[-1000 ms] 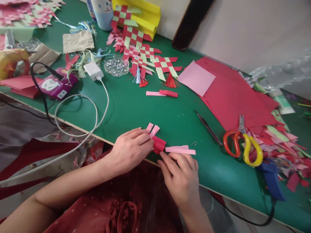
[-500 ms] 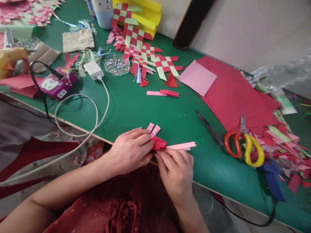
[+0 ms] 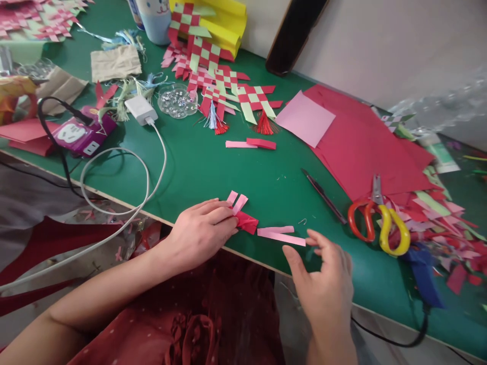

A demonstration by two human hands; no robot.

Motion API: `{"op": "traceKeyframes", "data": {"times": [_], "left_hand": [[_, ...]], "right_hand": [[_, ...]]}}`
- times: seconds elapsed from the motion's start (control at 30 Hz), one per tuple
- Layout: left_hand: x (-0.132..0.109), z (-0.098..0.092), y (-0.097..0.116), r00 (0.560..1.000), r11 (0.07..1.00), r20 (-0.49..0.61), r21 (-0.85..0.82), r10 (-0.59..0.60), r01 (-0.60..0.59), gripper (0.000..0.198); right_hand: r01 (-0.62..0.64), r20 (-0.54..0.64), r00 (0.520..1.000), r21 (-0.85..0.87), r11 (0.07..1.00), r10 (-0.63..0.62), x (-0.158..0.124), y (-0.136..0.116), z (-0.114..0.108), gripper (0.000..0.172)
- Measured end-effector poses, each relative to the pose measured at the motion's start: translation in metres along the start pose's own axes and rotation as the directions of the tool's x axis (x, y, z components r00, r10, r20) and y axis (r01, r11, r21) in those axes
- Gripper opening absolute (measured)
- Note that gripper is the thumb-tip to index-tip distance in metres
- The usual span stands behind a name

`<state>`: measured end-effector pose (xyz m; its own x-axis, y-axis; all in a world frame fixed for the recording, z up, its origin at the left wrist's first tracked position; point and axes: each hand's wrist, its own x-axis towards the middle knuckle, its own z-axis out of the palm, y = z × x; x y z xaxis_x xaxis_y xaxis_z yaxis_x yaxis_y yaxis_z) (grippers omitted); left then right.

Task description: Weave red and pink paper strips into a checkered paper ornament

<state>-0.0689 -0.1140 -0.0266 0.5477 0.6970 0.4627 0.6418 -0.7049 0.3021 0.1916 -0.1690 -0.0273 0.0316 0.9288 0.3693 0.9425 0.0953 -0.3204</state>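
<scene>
My left hand [image 3: 203, 233] is closed on a small red and pink paper weave [image 3: 246, 222] at the table's front edge. Two short pink ends stick up from the weave, and its left part is hidden under my fingers. Two pink strips [image 3: 281, 238] point right from beside the weave. My right hand [image 3: 323, 276] is open at the right end of the lower strip, thumb and fingers apart, its fingertips close to that end. Whether they touch it, I cannot tell. A tiny curved wire [image 3: 302, 221] lies just above the strips.
Right of my hands are a dark pen-like tool [image 3: 323, 195], scissors [image 3: 378, 223], a blue tool [image 3: 424, 276] and red paper sheets [image 3: 369, 147]. Woven fish shapes [image 3: 254, 99] lie at the back. A white cable [image 3: 146, 192] loops at the left, near a purple power socket [image 3: 81, 134].
My right hand has let go of the weave, moved right and opened near the strip's end. The pink strips have tilted down to the right. My left hand stays on the weave.
</scene>
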Motion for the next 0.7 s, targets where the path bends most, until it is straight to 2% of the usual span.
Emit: {"op": "traceKeyframes", "data": {"times": [0.03, 0.1, 0.2, 0.27, 0.33, 0.57, 0.7], "left_hand": [[0.0, 0.0, 0.0, 1.0, 1.0, -0.003, -0.001, 0.0, 0.0, 0.019], [0.0, 0.0, -0.001, 1.0, 1.0, -0.003, -0.001, 0.006, -0.006, 0.019], [0.0, -0.002, -0.001, 1.0, 1.0, 0.012, -0.003, 0.019, -0.019, 0.02], [0.0, -0.003, 0.0, 1.0, 1.0, 0.017, -0.004, 0.023, -0.023, 0.02], [0.0, -0.003, 0.0, 1.0, 1.0, 0.012, -0.003, 0.016, -0.016, 0.02], [-0.002, -0.001, -0.001, 1.0, 1.0, -0.012, -0.014, -0.001, 0.001, 0.019], [-0.002, -0.001, -0.001, 1.0, 1.0, -0.017, -0.017, -0.004, 0.003, 0.018]], "right_hand": [[0.016, 0.015, 1.0, -0.023, 1.0, -0.016, 0.0, 0.001, 0.002, 0.052], [0.064, 0.002, 0.998, -0.028, 0.998, -0.064, 0.002, -0.004, 0.005, 0.05], [0.125, -0.041, 0.991, 0.04, 0.991, -0.124, 0.008, -0.022, 0.007, 0.031], [0.15, -0.04, 0.988, 0.116, 0.982, -0.147, 0.012, -0.033, 0.008, 0.012], [0.178, -0.057, 0.984, 0.181, 0.967, -0.17, 0.016, -0.039, 0.009, 0.004], [0.281, -0.099, 0.96, 0.301, 0.911, -0.263, 0.016, -0.042, -0.001, 0.021], [0.328, -0.062, 0.943, 0.323, 0.887, -0.327, 0.017, -0.05, -0.004, 0.022]]}}
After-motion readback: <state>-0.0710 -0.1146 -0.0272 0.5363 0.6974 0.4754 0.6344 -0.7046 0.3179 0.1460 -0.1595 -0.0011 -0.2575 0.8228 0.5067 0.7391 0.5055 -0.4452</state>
